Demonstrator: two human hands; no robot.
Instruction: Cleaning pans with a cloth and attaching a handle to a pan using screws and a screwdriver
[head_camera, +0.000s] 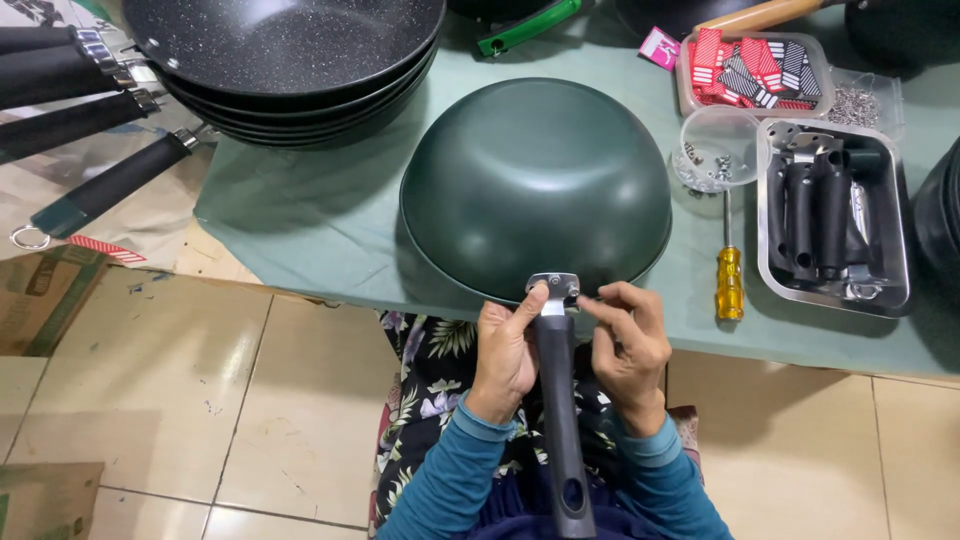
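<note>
whatever sits between the right hand (628, 345) fingertips is too small to tell. left hand (507, 350) clasps the black handle (560, 420), its bracket touching the upturned wok (535, 185) just beyond.

The inverted wok (535, 185) lies on the table cover (300, 220) directly beyond both hands, with the handle (560, 420) running back from its near rim between the left hand (505, 355) and the right hand (630, 350). Right of the right hand lies a screwdriver (730, 270), with a round cup of screws (718, 148) beyond it and a metal tray of handles (835, 215) further right. Beyond and left of the left hand stands a stack of woks (285, 60), their handles pointing left.
</note>
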